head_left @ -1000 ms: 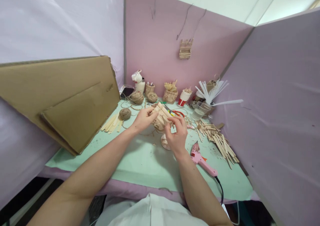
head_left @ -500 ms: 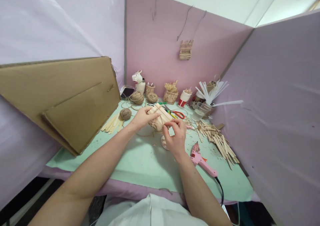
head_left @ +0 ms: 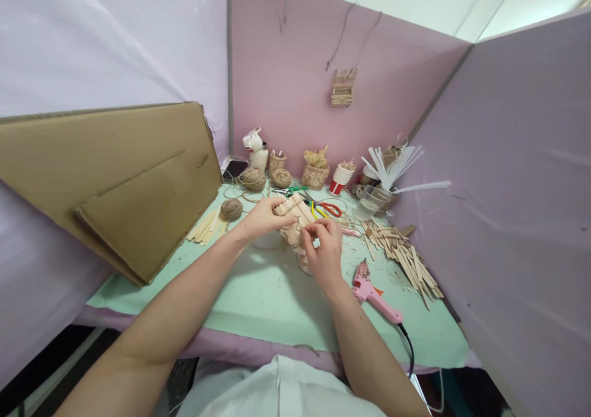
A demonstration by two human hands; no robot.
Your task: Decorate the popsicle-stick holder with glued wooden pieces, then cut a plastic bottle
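Observation:
A small basket built of pale wooden craft sticks, with twine on its side, is held tilted above the table. My left hand grips its left end, thumb across the sticks and fingers behind. At the basket's right side, my right hand has thumb and fingertips pinched together; what is between them is too small to make out. Below the basket, a small round pale piece is partly hidden by my right hand. A pink glue gun lies to the right of that hand.
Behind the hands lie red-handled scissors and green-handled pliers. Loose craft sticks are heaped at right. Twine balls and filled cups stand farther back. A large cardboard sheet leans at left.
The basket has tilted and turned a little in my left hand, its near end dipping. My right hand stays pinched at its side, shifted only slightly.

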